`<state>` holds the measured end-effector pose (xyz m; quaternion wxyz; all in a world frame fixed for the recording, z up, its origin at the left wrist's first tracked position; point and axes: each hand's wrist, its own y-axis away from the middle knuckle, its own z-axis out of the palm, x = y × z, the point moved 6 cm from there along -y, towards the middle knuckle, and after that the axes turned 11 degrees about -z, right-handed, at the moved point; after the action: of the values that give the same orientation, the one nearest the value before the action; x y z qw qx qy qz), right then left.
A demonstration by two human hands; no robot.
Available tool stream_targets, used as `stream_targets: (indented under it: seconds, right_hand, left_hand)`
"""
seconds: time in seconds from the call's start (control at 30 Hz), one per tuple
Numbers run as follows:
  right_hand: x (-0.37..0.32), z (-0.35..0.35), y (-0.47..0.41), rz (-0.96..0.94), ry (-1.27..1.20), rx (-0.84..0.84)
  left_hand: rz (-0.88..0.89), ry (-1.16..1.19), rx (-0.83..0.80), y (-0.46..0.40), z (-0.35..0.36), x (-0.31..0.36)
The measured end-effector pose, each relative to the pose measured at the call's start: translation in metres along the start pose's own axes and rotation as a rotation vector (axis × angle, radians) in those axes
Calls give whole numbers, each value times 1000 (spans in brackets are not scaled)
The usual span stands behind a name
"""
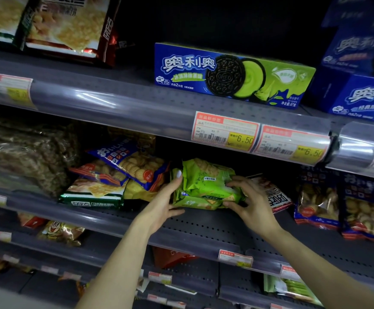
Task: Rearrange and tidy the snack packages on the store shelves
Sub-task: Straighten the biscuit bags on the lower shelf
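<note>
Both hands are on the green cracker packages (206,186), a small stack lying on the middle shelf (203,224) about midway along its visible length. The left hand (166,201) cups the stack's left end, thumb lying along the bottom front edge and a fingertip pressed up against the upper left corner; the right hand (248,199) curls round the right end, fingers bent over the top and front of the lower pack. So both grips are closed onto the stack, holding it from either side, though whether it is lifted or resting on the shelf cannot be told. Just to the right, touching or nearly touching the right hand, lies a red-and-white cracker bag (277,195), partly hidden behind the fingers. Further right stand blue biscuit bags (337,204), upright and fairly orderly. To the left of the stack the stock is a jumble: a blue bag of round biscuits (132,161) lies tilted over an orange-trimmed bag (92,170), with a dark green cracker pack (92,195) flat at the front and yellow packs beside it. On the shelf above, a green Oreo box (232,74) sits alone, with blue Oreo boxes (360,74) stacked at far right. As a judgement, the tidying is at an early or middle stage: the green stack is being squared up, while the heap to its left looks unsorted and the bare front of the shelf suggests goods are yet to be pulled forward.
</note>
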<state>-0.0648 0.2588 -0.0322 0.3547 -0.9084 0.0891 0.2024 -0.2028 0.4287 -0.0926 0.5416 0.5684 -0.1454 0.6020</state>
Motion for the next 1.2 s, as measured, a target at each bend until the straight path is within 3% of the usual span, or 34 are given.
stream_targets:
  seconds: [0.13, 0.3, 0.5, 0.73, 0.83, 0.97, 1.2]
  right_hand:
    - [-3, 0, 3, -33, -19, 17]
    - [-5, 1, 6, -34, -92, -9]
    - [2, 6, 14, 264, -435, 31]
    - [5, 13, 21, 505, -463, 89]
    - [1, 26, 34, 624, -647, 18]
    - [1, 31, 39, 749, -875, 105]
    - [11, 15, 29, 865, -1008, 254]
  left_hand:
    - [-20, -62, 75, -3, 2, 2]
    - [-21, -94, 57, -2, 5, -1]
    - [14, -4, 14, 0, 0, -7]
    - [42, -7, 37, 0, -3, -11]
    - [60, -2, 30, -2, -3, -11]
    - [56, -4, 20, -3, -3, -12]
    - [84, 14, 48, -2, 0, -7]
